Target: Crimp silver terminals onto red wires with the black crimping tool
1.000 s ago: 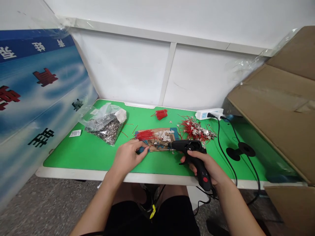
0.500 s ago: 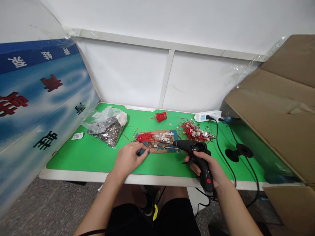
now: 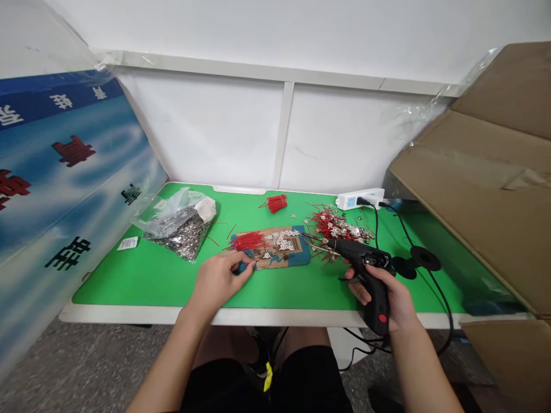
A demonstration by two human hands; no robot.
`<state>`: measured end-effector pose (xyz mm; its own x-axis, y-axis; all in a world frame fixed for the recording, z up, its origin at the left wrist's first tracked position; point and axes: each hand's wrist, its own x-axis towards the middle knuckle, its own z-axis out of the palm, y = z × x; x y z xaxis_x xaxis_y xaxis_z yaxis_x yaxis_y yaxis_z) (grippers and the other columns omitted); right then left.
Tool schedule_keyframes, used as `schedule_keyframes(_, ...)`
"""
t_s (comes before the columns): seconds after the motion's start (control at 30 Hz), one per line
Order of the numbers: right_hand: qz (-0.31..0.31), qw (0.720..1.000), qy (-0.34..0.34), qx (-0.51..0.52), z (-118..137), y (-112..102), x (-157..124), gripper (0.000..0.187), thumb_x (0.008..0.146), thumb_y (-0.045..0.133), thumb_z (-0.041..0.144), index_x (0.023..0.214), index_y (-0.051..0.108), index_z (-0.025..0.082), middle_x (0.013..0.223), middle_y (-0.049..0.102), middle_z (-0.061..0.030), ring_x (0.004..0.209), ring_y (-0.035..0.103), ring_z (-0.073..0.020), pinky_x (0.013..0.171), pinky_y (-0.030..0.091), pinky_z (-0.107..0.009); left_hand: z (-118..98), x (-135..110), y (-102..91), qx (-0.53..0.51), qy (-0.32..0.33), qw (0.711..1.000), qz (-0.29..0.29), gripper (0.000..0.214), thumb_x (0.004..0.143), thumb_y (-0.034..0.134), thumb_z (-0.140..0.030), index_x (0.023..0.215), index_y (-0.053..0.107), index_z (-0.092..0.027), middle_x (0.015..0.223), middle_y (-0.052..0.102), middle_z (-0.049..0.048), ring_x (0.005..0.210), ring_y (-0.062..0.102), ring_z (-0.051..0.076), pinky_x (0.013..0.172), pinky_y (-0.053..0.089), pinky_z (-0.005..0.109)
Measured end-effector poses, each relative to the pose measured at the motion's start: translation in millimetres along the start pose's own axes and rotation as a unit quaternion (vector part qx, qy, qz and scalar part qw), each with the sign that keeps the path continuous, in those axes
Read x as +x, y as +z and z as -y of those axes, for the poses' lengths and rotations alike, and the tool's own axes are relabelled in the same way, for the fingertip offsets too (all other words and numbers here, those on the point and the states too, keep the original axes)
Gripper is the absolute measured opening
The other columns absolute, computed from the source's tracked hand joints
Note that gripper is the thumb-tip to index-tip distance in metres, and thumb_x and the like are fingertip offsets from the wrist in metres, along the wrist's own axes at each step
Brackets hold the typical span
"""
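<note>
My right hand grips the handle of a black soldering gun, whose tip points left toward a pile of red wires with metal terminals. My left hand rests at the left end of a cardboard work pad on the green mat, fingers pinched together at the pad's edge; what they hold is too small to make out. Loose red wires and small metal terminals lie on the pad.
A clear bag of metal parts lies at the left. A bundle of red wires sits at the back, a white power strip at the back right. A black stand and cable lie right. Cardboard box borders the right.
My right hand has drawn the soldering gun to the right, off the work pad, and its tip now lies near the pile of terminated wires. My left hand has stayed at the pad's left end.
</note>
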<state>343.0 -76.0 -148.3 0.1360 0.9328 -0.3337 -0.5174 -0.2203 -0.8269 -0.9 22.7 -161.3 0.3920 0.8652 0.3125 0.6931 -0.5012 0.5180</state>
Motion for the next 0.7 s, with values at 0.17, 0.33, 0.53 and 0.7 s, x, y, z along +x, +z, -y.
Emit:
schedule_keyframes(0.17, 0.005, 0.999, -0.014, 0.030, -4.7, -7.9, 4.0, 0.030, 0.084, 0.071, 0.041, 0.097, 0.076, 0.015, 0.072, 0.065, -0.0082, 0.048, 0.038, -0.0119, 0.047, 0.031, -0.027, -0.4, 1.5, -0.9, 0.000, 0.008, 1.000, -0.005, 0.023, 0.094, 0.061, -0.038, 0.084, 0.075, -0.022, 0.074, 0.067, 0.0004, 0.065, 0.057, 0.014, 0.060, 0.033, 0.025)
schedule_keyframes(0.33, 0.001, 0.999, -0.034, 0.029, -4.0, -7.1, 4.0, 0.030, 0.081, 0.073, 0.043, 0.095, 0.075, 0.016, 0.087, 0.069, -0.0095, 0.048, 0.038, -0.0096, 0.046, 0.033, -0.027, -1.1, 2.3, -1.1, 0.006, 0.010, 1.000, 0.000, 0.022, 0.093, 0.061, -0.037, 0.084, 0.075, -0.023, 0.073, 0.068, -0.0001, 0.063, 0.057, 0.014, 0.059, 0.034, 0.025)
schedule_keyframes(0.53, -0.006, 0.998, -0.035, 0.049, -2.2, -3.2, 2.1, 0.035, 0.079, 0.076, 0.043, 0.099, 0.075, 0.014, 0.086, 0.068, -0.0089, 0.048, 0.038, -0.0090, 0.044, 0.034, -0.025, 0.3, 0.9, 0.3, 0.009, 0.007, 1.000, 0.000, 0.023, 0.095, 0.060, -0.038, 0.085, 0.075, -0.024, 0.077, 0.071, -0.0002, 0.064, 0.059, 0.015, 0.060, 0.035, 0.025)
schedule_keyframes(0.7, 0.000, 0.996, -0.052, 0.069, -4.9, -5.0, 1.9, 0.032, 0.084, 0.074, 0.040, 0.102, 0.076, 0.014, 0.087, 0.068, -0.0087, 0.048, 0.039, -0.0083, 0.045, 0.035, -0.024, 0.1, 0.6, -0.8, -0.003, -0.008, 1.000, 0.013, 0.026, 0.096, 0.058, -0.042, 0.088, 0.076, -0.025, 0.080, 0.071, 0.0004, 0.067, 0.060, 0.016, 0.062, 0.036, 0.026)
